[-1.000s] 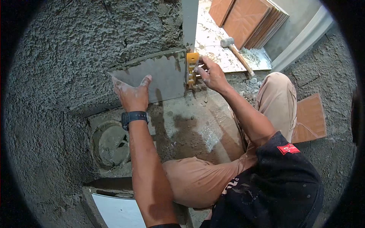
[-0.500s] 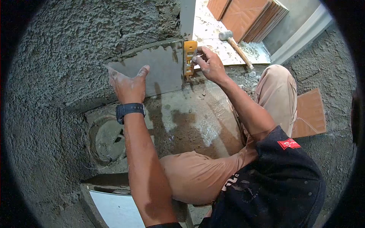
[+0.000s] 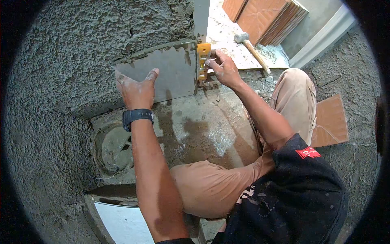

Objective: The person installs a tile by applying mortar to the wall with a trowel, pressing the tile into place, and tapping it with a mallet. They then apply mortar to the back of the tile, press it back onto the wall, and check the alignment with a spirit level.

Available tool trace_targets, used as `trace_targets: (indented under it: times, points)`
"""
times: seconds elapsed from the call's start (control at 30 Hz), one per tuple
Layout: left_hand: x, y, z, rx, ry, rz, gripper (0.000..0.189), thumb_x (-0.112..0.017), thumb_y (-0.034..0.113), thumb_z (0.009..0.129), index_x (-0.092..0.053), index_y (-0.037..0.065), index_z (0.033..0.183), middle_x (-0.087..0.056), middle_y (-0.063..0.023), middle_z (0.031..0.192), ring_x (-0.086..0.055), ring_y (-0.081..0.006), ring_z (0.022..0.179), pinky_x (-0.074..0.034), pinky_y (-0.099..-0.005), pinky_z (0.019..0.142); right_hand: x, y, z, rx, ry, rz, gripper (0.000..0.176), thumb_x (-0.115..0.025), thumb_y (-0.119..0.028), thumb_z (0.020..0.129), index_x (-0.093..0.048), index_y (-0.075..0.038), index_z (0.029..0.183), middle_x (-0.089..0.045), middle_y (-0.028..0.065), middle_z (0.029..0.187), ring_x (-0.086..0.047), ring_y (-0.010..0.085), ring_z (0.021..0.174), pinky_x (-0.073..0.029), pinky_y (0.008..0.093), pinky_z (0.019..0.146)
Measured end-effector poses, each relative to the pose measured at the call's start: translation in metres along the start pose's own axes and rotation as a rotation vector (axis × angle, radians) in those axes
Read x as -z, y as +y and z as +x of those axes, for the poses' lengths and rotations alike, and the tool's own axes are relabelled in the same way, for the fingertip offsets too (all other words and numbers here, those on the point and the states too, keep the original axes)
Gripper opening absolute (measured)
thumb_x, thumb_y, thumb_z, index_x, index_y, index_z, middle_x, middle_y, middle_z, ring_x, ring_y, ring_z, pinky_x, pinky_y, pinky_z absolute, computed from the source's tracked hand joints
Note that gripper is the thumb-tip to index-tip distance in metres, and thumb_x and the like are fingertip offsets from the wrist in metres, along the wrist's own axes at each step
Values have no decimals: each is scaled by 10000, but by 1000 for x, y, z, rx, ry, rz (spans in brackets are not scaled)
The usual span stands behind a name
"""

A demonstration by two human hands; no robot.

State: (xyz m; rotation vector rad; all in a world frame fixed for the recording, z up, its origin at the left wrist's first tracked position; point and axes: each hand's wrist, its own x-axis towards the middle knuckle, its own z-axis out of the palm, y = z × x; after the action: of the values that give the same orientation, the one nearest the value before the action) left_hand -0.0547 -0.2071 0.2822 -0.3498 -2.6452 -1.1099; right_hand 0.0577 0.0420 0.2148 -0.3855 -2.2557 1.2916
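Note:
A grey rectangular tile [image 3: 172, 75] stands on edge low against the rough cement wall, its smeared face toward me. My left hand [image 3: 137, 87] holds its left end, thumb spread over the face and the other fingers toward the edge. Upright along the tile's right edge is a short yellow spirit level [image 3: 204, 49]. My right hand [image 3: 225, 69] pinches this level from the right between thumb and fingers. Just right of the tile's top corner rises a pale door frame post [image 3: 200, 20].
A mallet [image 3: 252, 49] lies on the bright floor beyond the doorway, near stacked brown tiles [image 3: 264, 18]. One brown tile [image 3: 331, 122] rests right of my knee. A round recessed fixture [image 3: 113, 150] is set in the floor at left, with a white panel [image 3: 122, 223] below.

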Motion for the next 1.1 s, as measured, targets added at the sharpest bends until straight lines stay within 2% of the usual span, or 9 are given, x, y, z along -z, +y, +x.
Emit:
trace_targets:
  times: [0.07, 0.33, 0.4, 0.63, 0.7, 0.73, 0.8, 0.9, 1.1]
  points:
    - [4, 2, -1, 21, -14, -16, 1248, -867, 497, 684, -194, -196, 1474, -309, -372, 1515, -326, -441, 1431, -261, -419, 1195, 1, 2, 1, 48, 17, -32, 283, -608, -160, 932, -622, 13, 1156, -675, 152, 961, -662, 235, 864, -526, 371, 810]
    - [6, 4, -2, 26, -19, 7, 1245, -877, 489, 679, -206, -207, 1463, -300, -371, 1520, -318, -441, 1435, -269, -420, 1193, -1, 8, 5, 58, 30, -42, 281, -615, -178, 929, -631, 2, 1144, -680, 141, 971, -660, 238, 869, -528, 366, 803]
    - [8, 5, -3, 29, -37, -5, 1251, -875, 500, 676, -208, -206, 1464, -299, -369, 1522, -310, -438, 1440, -267, -420, 1194, 1, 7, 4, 6, 0, -10, 282, -621, -192, 928, -637, -3, 1137, -683, 137, 972, -658, 236, 862, -526, 366, 800]
    - [13, 8, 0, 14, -67, 40, 1256, -871, 516, 671, -214, -206, 1463, -299, -363, 1526, -322, -430, 1437, -276, -425, 1188, -1, 14, 9, 55, 25, -21, 303, -650, -228, 923, -647, -11, 1134, -693, 130, 982, -653, 224, 866, -520, 360, 799]
    - [16, 13, 1, 137, -156, 31, 1249, -874, 512, 664, -229, -202, 1461, -332, -356, 1512, -362, -423, 1417, -303, -419, 1173, -1, 21, 9, 26, 13, 4, 314, -665, -251, 920, -652, -8, 1119, -697, 124, 1010, -653, 225, 882, -517, 360, 803]
    - [13, 10, 1, 140, -166, 33, 1249, -874, 512, 664, -229, -202, 1461, -332, -356, 1512, -362, -423, 1417, -303, -419, 1173, -1, 26, 11, 15, 12, 2, 314, -665, -251, 920, -652, -8, 1119, -697, 124, 1010, -653, 225, 882, -517, 360, 803]
    - [12, 4, 4, 40, -115, 54, 1236, -874, 519, 657, -259, -199, 1453, -385, -351, 1483, -407, -420, 1389, -328, -411, 1158, -4, 35, 14, 139, 41, 4, 321, -666, -267, 922, -654, -12, 1116, -701, 122, 1007, -655, 225, 878, -518, 360, 796]
    - [6, -5, 6, -21, -51, 51, 1229, -871, 530, 653, -281, -202, 1443, -424, -351, 1455, -438, -419, 1367, -338, -406, 1150, -4, 30, 12, 111, 42, 10, 319, -662, -275, 924, -663, -19, 1114, -704, 120, 1011, -660, 218, 874, -521, 361, 795]
    - [10, -3, 3, -25, -40, 66, 1233, -859, 554, 651, -290, -205, 1439, -418, -355, 1459, -437, -423, 1368, -340, -407, 1147, -3, 29, 14, 83, 39, 36, 306, -647, -255, 927, -679, -21, 1121, -708, 116, 998, -672, 205, 875, -526, 354, 810]
